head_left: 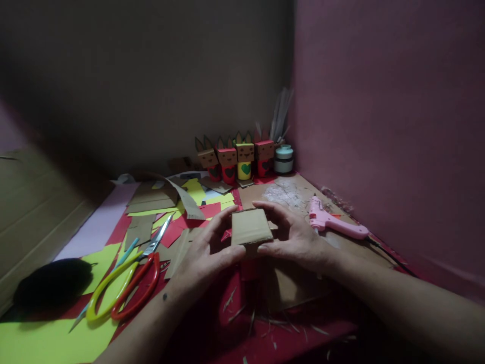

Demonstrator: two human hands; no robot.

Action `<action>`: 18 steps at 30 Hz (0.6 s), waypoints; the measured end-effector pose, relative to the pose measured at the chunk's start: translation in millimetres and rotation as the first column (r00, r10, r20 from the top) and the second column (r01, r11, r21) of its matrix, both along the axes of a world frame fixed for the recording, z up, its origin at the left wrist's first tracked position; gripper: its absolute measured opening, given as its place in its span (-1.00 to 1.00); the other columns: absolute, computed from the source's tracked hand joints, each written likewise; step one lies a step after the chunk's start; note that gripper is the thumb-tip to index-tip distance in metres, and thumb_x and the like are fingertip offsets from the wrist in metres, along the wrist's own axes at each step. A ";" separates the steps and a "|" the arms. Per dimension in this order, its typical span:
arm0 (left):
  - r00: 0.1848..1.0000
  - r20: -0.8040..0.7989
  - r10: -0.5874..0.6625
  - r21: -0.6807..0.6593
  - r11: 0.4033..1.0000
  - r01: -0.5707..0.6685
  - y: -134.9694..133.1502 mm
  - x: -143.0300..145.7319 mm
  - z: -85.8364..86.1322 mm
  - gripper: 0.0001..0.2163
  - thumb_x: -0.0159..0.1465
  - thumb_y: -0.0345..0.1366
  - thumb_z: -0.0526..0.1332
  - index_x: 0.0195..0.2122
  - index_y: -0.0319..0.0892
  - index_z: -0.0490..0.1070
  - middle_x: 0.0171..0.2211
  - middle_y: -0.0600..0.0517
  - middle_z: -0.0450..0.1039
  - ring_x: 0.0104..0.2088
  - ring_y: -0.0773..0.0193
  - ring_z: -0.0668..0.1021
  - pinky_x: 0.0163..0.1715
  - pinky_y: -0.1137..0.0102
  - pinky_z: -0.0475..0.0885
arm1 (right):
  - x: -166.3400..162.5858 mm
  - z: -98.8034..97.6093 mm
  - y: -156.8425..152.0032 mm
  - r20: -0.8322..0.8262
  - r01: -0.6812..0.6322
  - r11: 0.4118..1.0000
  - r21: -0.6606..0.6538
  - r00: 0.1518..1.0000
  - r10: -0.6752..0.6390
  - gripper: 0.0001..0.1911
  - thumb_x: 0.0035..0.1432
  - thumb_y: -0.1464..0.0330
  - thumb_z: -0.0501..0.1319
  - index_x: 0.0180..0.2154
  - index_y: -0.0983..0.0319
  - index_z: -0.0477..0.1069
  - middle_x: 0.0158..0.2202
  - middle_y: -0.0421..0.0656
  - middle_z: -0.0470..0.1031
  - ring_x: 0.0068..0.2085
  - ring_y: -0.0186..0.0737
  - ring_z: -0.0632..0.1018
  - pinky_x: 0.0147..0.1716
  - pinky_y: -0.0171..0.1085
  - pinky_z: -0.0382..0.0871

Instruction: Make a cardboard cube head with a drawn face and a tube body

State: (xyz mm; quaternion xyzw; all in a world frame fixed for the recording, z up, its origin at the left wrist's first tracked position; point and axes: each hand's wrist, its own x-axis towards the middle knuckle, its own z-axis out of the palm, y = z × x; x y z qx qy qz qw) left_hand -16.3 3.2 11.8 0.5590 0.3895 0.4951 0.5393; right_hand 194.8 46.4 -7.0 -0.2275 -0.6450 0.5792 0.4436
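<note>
A small square cardboard box [251,226] is between my hands, its plain flat top facing up. My left hand [210,250] grips its left side, thumb at the near edge and fingers toward the far corner. On the opposite side, my right hand [297,237] holds it the same way. Beneath the box a dark red shape [249,272] shows, partly in shadow; whether the box touches it I cannot tell. Cardboard sheet [295,290] lies under my right hand. Thin cardboard shreds are scattered on the red surface [235,344] nearest me.
Left lie scissors [132,283] with one yellow and one red handle, a black fuzzy object [53,284] and paper scraps. A pink glue gun [335,222] with a cord rests at right. Several box-headed figures [245,169] and a teal jar [284,160] stand at the back by the walls.
</note>
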 end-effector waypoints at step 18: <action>0.993 -0.084 0.078 0.063 0.995 -0.073 2.0 4.2 -1.4 -0.63 0.19 -0.21 0.41 0.05 0.18 0.57 0.17 0.01 0.48 0.13 -0.05 0.49 0.10 0.16 0.44 | -0.5 3.5 3.4 -0.106 -0.041 0.949 -0.312 0.994 0.008 -0.41 0.00 0.22 0.47 0.09 0.03 0.45 -0.10 -0.11 0.57 -0.10 -0.03 0.59 -0.08 -0.04 0.49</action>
